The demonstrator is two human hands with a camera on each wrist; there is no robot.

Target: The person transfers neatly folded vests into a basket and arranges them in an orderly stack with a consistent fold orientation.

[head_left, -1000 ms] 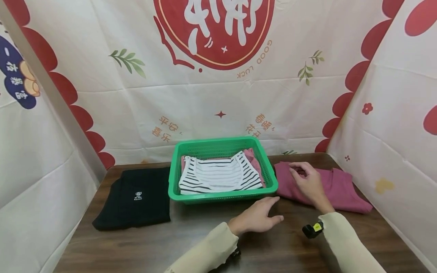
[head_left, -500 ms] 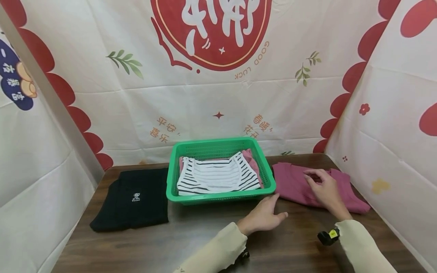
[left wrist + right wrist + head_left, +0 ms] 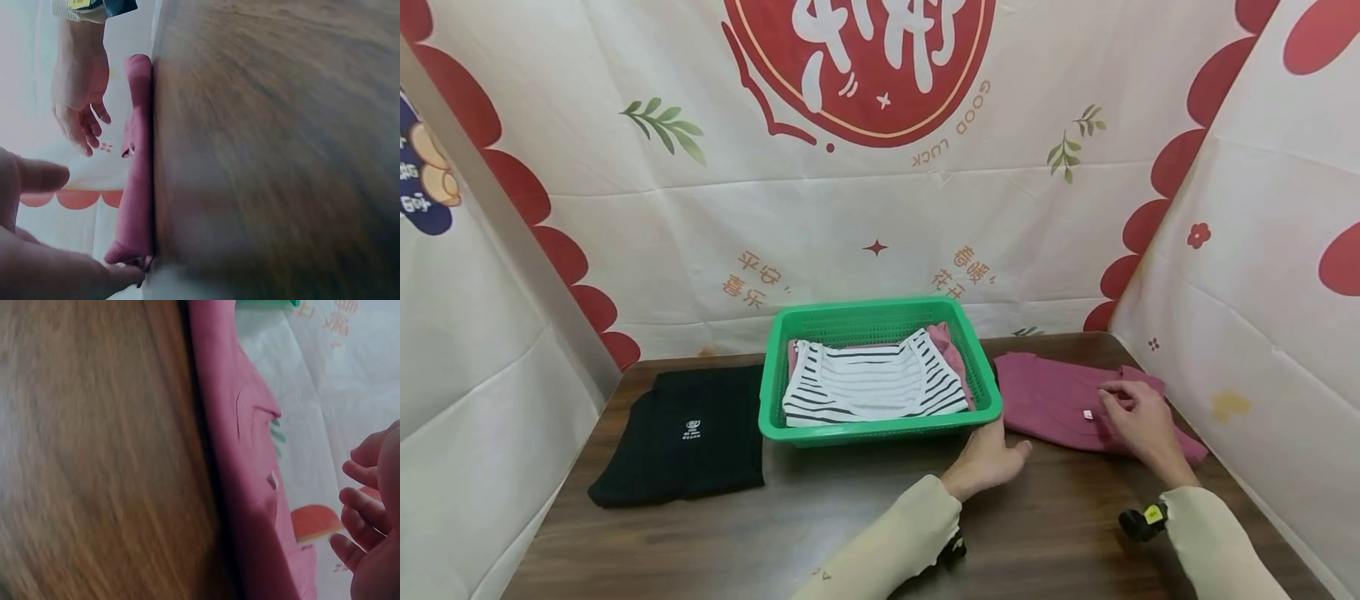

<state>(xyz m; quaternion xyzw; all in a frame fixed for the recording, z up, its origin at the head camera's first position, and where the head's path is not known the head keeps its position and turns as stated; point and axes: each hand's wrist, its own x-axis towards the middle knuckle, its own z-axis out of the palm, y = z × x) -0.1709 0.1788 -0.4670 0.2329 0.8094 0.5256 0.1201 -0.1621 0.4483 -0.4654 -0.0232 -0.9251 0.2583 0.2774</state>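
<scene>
A folded dark-pink garment (image 3: pixel 1047 398) lies on the right side of the table, with a small white tag on top. My right hand (image 3: pixel 1144 425) hovers over it, fingers loosely bent and holding nothing; the right wrist view (image 3: pixel 369 531) confirms a gap between the fingers and the cloth. My left hand (image 3: pixel 988 461) is at the front right corner of the green basket (image 3: pixel 850 432), near the pink garment's left end. Its thumb and fingers are spread apart in the left wrist view, with a fingertip at the garment's end; whether they touch is unclear.
Inside the basket lies a folded striped white garment (image 3: pixel 872 385) over pink cloth (image 3: pixel 951 354). A folded black garment (image 3: pixel 688 442) with a small white print lies to the left on the wooden table (image 3: pixel 775 533). Printed white cloth (image 3: pixel 820 225) walls the back and sides.
My right hand has moved right above the pink garment, uncovering its white tag. My left hand has shifted slightly right and forward to the basket corner. Basket and garments stay in place.
</scene>
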